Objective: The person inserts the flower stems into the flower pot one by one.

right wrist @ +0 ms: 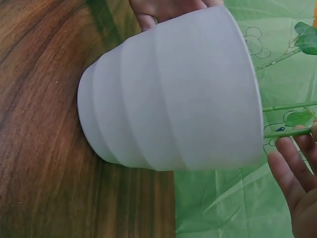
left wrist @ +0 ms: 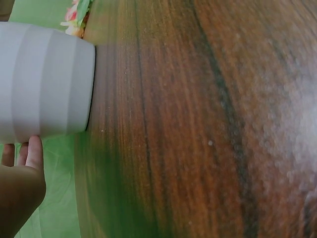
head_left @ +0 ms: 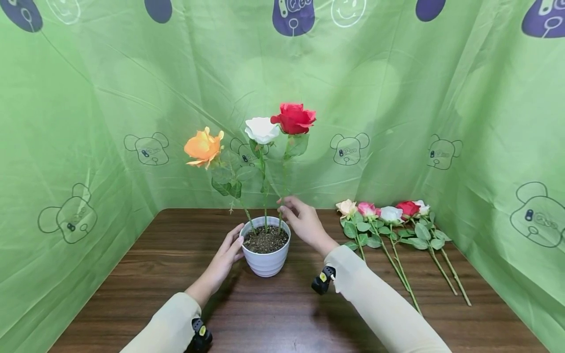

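Observation:
A white ribbed flowerpot (head_left: 267, 264) filled with dark soil (head_left: 265, 241) stands upright on the table. Rising from the soil are an orange rose (head_left: 204, 148) leaning left, a white rose (head_left: 262, 130) in the middle and a red rose (head_left: 295, 118) on the right. My right hand (head_left: 305, 224) pinches the red rose's stem (right wrist: 287, 133) low down, just above the rim. On the pot's left side rests my left hand (head_left: 226, 255), its fairly straight fingers (left wrist: 34, 152) touching the wall near the rim.
Several cut roses (head_left: 390, 214) in peach, pink, white and red lie on the right of the brown wooden table (head_left: 269, 314), stems toward me. A green printed cloth (head_left: 220, 63) hangs behind and at both sides. Each sleeve carries a small black wrist camera (head_left: 323, 280).

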`<state>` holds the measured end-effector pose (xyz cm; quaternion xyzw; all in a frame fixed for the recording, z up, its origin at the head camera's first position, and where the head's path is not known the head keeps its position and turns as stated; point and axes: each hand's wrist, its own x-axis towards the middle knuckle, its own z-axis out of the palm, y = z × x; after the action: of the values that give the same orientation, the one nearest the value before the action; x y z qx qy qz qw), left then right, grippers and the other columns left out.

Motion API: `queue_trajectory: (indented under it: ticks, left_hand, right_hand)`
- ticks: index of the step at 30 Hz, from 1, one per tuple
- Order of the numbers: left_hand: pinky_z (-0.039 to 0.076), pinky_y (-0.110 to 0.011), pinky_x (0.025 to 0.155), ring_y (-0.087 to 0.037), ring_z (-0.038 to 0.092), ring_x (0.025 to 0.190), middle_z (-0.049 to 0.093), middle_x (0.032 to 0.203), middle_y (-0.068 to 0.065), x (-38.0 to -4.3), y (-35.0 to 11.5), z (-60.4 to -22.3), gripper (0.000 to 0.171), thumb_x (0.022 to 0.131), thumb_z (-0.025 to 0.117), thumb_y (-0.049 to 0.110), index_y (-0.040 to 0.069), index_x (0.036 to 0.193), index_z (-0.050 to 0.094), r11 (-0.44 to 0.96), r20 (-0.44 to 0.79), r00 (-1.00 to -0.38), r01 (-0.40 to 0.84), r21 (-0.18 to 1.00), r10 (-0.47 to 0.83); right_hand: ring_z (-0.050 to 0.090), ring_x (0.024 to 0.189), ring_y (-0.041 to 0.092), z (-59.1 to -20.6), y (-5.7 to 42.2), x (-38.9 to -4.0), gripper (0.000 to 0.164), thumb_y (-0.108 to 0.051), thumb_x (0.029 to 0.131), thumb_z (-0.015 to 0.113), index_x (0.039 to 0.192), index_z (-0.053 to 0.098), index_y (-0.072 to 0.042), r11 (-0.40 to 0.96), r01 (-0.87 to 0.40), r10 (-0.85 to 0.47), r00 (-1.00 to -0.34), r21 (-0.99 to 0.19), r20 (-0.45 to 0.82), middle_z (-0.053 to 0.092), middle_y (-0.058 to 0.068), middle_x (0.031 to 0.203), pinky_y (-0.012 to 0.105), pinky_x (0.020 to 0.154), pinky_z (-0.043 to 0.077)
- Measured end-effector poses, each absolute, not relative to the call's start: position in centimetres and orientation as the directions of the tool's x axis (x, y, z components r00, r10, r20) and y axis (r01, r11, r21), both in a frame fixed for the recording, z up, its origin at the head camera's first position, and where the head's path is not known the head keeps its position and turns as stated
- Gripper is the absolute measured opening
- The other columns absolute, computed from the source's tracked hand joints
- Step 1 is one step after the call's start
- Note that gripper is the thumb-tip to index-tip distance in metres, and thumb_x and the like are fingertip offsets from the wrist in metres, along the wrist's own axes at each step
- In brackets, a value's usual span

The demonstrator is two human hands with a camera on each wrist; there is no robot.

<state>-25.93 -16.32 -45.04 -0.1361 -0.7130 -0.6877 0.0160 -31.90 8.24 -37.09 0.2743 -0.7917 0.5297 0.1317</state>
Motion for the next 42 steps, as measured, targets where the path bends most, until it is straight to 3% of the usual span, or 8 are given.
queue_trajectory:
  ticks: [3,10,18,25,29,42]
  left_hand:
    - [0.036,-0.055,0.111,-0.038,0.034,0.141,0.029,0.157,-0.021,-25.9,-16.3,-45.0,0.050,0.110,0.040,0.030,0.016,0.156,0.028,0.015,0.212,-0.962,0.218,0.976,0.171]
    - [0.036,-0.055,0.111,-0.037,0.034,0.141,0.029,0.156,-0.021,-26.0,-16.3,-45.0,0.050,0.110,0.040,0.030,0.015,0.156,0.028,0.010,0.215,-0.961,0.220,0.975,0.171]
    - [0.036,-0.055,0.111,-0.037,0.034,0.140,0.029,0.156,-0.021,-26.0,-16.2,-44.7,0.050,0.110,0.039,0.029,0.013,0.156,0.028,0.006,0.225,-0.960,0.229,0.973,0.168]
    - [0.036,-0.055,0.111,-0.038,0.034,0.140,0.029,0.157,-0.022,-25.9,-16.2,-44.9,0.050,0.110,0.039,0.028,0.013,0.156,0.027,0.016,0.220,-0.961,0.226,0.974,0.169]
    - [0.037,-0.055,0.111,-0.038,0.036,0.139,0.029,0.156,-0.022,-25.8,-16.2,-44.8,0.050,0.110,0.038,0.028,0.012,0.157,0.027,0.016,0.222,-0.960,0.228,0.973,0.170]
    - [0.035,-0.056,0.111,-0.038,0.034,0.140,0.028,0.157,-0.022,-25.8,-16.2,-44.9,0.050,0.110,0.039,0.028,0.013,0.157,0.027,0.018,0.219,-0.961,0.225,0.974,0.168]
  right_hand:
    - [0.069,0.086,0.022,-37.4,8.2,-32.0,0.016,-0.013,0.103,0.059,0.116,0.067,-0.012,0.315,-0.574,-0.301,-0.816,-0.756,0.494,0.071,0.002,0.096,0.029,0.072,0.060]
    - [0.069,0.085,0.029,-38.1,8.2,-32.1,0.015,-0.015,0.103,0.059,0.114,0.068,-0.011,0.395,-0.594,-0.339,-0.803,-0.701,0.490,0.072,0.000,0.097,0.030,0.071,0.056]
    - [0.066,0.084,0.009,-37.8,7.9,-32.4,0.013,-0.018,0.102,0.060,0.111,0.070,-0.017,0.441,-0.616,-0.361,-0.788,-0.653,0.499,0.072,-0.006,0.096,0.031,0.073,0.054]
    - [0.063,0.081,0.008,-37.8,7.9,-32.5,0.015,-0.022,0.101,0.062,0.113,0.070,-0.018,0.439,-0.597,-0.352,-0.802,-0.671,0.483,0.070,-0.008,0.097,0.030,0.074,0.054]
    - [0.064,0.083,0.007,-37.8,7.6,-32.6,0.015,-0.026,0.100,0.065,0.110,0.072,-0.020,0.418,-0.603,-0.325,-0.797,-0.679,0.508,0.072,-0.010,0.100,0.029,0.076,0.055]
    - [0.064,0.077,0.009,-37.8,6.7,-32.8,0.021,-0.034,0.089,0.078,0.091,0.068,-0.016,0.437,-0.541,-0.174,-0.835,-0.719,0.522,0.069,-0.008,0.082,0.029,0.073,0.055]
